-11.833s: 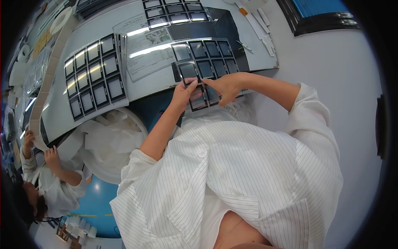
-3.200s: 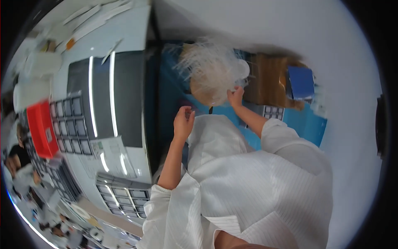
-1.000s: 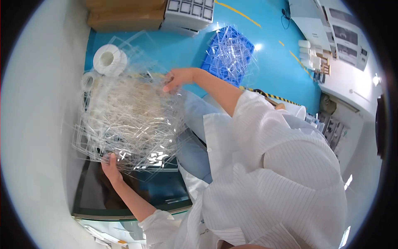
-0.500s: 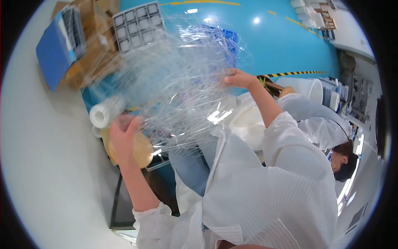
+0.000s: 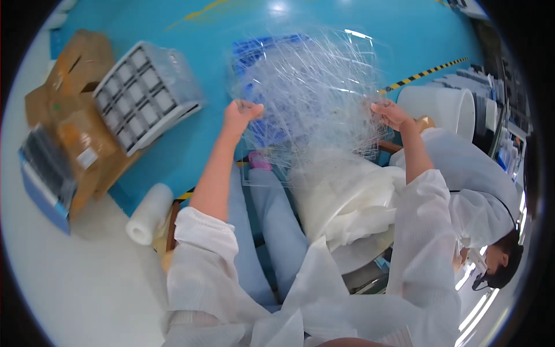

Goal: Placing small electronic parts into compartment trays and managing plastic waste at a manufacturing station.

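A clear, glossy plastic sheet (image 5: 329,87), covered in fine streaks and glints, is spread between my two hands above the floor. My left hand (image 5: 240,117) is closed in a pinch at its left edge. At the opposite edge, my right hand (image 5: 392,114) grips it between thumb and fingers. Through the sheet shows a blue plastic crate (image 5: 245,55) on the floor, partly blurred by the streaks. Just below the sheet's lower edge stands a round white bin (image 5: 315,199) with white sheet material (image 5: 361,217) in it.
At the left are open cardboard boxes (image 5: 84,130), a white-and-black gridded rack (image 5: 136,87) and a white roll (image 5: 151,214). A co-worker in white (image 5: 471,156) bends over at the right, near a large white tub (image 5: 442,110). Striped tape (image 5: 425,75) crosses the blue floor.
My view has turned. The sheet, earlier blurred and slanting between my hands, is now more level and farther right in view. My left hand has come up level with my right.
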`<state>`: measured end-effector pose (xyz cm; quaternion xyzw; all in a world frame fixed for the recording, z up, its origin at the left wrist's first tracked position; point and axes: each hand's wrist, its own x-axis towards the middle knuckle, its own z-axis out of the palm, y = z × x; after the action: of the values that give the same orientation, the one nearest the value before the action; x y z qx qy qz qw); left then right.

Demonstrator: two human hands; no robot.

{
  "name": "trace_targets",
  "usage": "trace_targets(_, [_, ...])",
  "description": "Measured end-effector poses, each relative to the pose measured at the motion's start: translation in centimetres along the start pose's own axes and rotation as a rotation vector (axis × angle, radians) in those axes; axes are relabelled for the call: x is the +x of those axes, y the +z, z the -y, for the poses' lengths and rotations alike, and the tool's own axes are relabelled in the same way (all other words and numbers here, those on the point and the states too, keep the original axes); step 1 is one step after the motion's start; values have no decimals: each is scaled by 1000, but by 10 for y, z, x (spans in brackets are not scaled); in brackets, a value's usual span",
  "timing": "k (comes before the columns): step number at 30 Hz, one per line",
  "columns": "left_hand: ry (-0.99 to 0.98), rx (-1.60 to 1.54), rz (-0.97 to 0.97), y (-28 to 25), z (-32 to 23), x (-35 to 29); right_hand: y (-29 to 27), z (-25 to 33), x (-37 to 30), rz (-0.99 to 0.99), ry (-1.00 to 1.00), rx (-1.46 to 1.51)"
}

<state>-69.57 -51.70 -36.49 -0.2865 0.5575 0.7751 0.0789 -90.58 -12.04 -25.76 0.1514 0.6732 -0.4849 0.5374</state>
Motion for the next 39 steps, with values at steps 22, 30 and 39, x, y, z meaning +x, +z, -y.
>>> trace_targets(22, [-355,641,-65,44,194,175,18,-40,45,-465,-193,-296])
trace_targets(30, [-176,-52,6,26,127,72,60,35,-59,-367,-232,-492])
trace_targets(39, [-59,161,-455,3,168,17,14,44,140,-196,80,-692])
